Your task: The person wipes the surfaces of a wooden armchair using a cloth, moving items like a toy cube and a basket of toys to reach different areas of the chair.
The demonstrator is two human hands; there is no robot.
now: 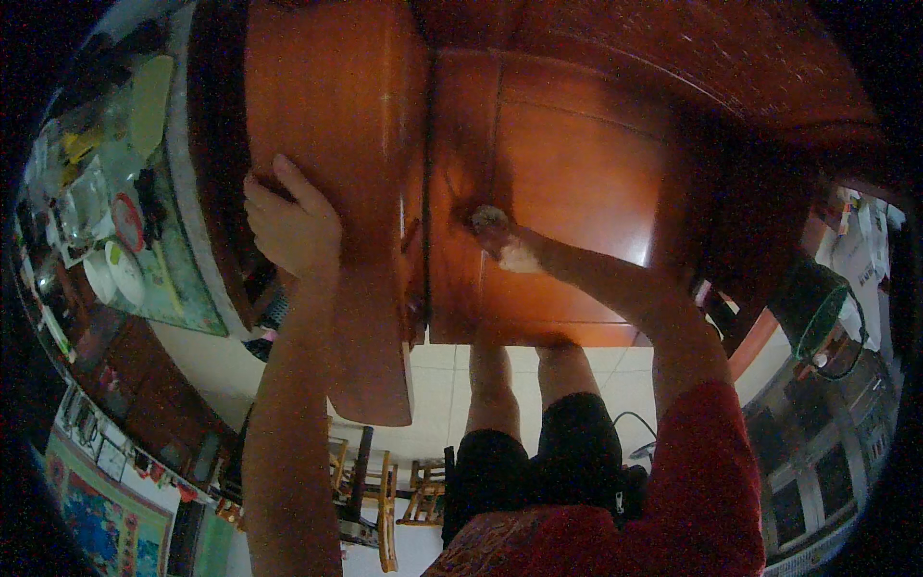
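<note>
My left hand (296, 227) grips the left edge of a glossy reddish-brown wooden panel (332, 86), its fingers at the rim and its thumb on the face. That panel looks like an open cabinet door. To its right is a paneled wooden cabinet surface (577, 180) with a bright light reflection. Against this surface my right hand (497, 238) holds a bunched pale cloth (520, 257), partly hidden in the fist. A greyish part shows at its upper end; dim light leaves its exact kind unclear. A dark vertical gap runs between the two wooden parts.
At the left, a greenish tabletop (191, 288) carries white dishes (126, 274), a red-rimmed round item (127, 221) and clutter. Bamboo chairs (389, 505) stand behind on the tiled floor (425, 389). A green net or basket (822, 324) is at the right.
</note>
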